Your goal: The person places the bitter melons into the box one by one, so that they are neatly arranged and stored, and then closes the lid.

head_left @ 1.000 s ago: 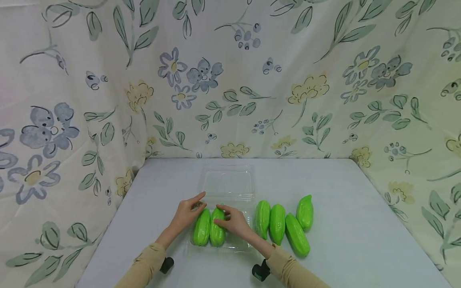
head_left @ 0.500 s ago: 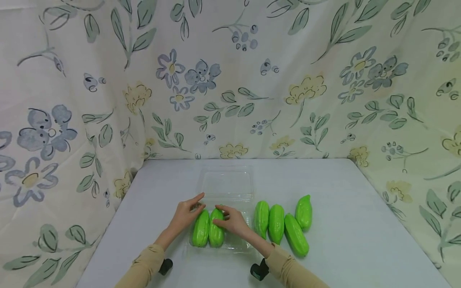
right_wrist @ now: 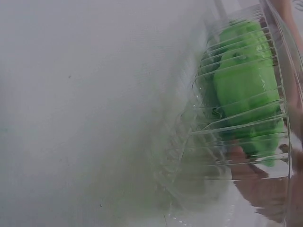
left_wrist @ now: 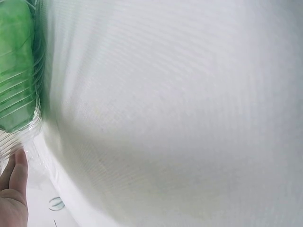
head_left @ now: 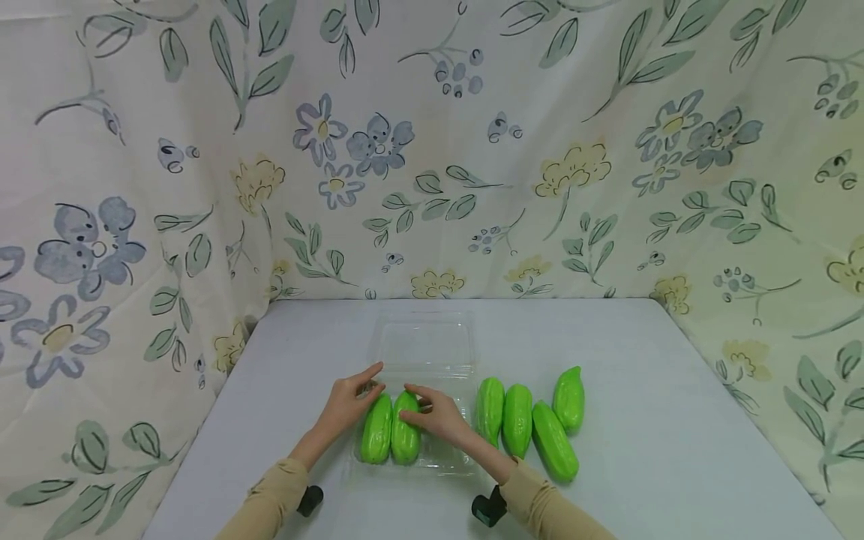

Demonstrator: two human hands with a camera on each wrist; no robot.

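Note:
Two glossy green gourds lie side by side in the near half of an opened clear plastic clamshell container (head_left: 445,455). My left hand (head_left: 351,396) is at the far end of the left gourd (head_left: 376,435), its fingers extended and its thumb near the tip. In the left wrist view the fingers (left_wrist: 18,175) reach the ribbed container wall. With thumb and fingers my right hand (head_left: 439,414) holds the right gourd (head_left: 406,441) near its far end. Through the ribbed plastic in the right wrist view, a green gourd (right_wrist: 246,85) shows above part of the hand.
Several more green gourds (head_left: 518,420) lie on the white table (head_left: 661,420) to the right of the container. The clear lid (head_left: 425,341) lies folded back toward the far edge. A floral curtain (head_left: 432,187) hangs behind and around the table.

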